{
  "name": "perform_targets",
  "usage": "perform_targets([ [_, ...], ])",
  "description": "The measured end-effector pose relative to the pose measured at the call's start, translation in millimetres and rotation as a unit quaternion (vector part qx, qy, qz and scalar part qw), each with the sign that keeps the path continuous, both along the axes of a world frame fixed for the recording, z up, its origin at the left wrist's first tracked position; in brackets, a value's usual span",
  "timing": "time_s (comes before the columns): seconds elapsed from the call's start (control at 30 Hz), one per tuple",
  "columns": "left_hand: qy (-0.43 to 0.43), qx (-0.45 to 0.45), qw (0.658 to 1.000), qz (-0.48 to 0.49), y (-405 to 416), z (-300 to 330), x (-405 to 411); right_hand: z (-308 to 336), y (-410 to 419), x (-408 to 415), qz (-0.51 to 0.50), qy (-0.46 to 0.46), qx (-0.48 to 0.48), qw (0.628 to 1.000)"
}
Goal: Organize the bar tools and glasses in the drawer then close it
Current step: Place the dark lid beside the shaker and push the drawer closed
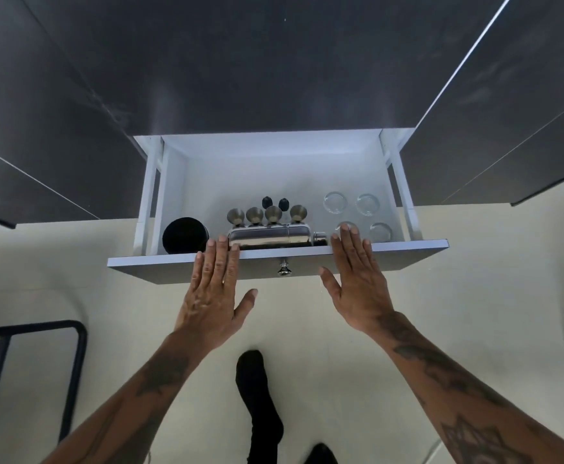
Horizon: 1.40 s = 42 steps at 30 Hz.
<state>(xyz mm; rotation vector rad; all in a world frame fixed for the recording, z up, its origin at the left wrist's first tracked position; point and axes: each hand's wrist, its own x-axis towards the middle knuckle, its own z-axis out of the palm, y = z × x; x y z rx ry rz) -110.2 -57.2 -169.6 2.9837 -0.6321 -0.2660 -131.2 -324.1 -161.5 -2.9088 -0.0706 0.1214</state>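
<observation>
The white drawer point(160, 259) stands pulled out below the dark counter. Inside lie a silver cocktail shaker point(273, 237) on its side, several metal jiggers point(263, 216) in a row behind it, two black stoppers point(275, 202), a black round tin point(185, 236) at the left and several clear glasses point(351, 205) at the right. My left hand point(211, 289) lies flat with fingers over the drawer's front edge, left of the chrome knob point(284, 266). My right hand point(357, 283) lies flat on the front edge, right of the knob. Neither hand holds anything.
A dark grey counter point(273, 61) and cabinet fronts surround the drawer. A black metal frame point(39, 363) stands at the lower left on the pale floor. My foot in a black sock point(257, 390) is below the drawer.
</observation>
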Motion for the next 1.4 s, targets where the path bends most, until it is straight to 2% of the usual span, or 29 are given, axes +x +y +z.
perform_targets([
  [0.57,-0.031,-0.020,0.999,0.005,-1.8,-14.6,4.3,-17.0,-5.7,5.9,0.009,-0.052,-0.015,0.999],
  [1.03,-0.039,-0.018,0.999,-0.030,-2.3,-16.4,89.1,-14.3,-15.1,86.3,0.019,-0.036,-0.038,0.998],
  [1.4,-0.065,-0.012,0.998,-0.019,-12.5,-23.1,148.6,-19.2,-21.5,148.1,0.020,-0.035,-0.061,0.997],
])
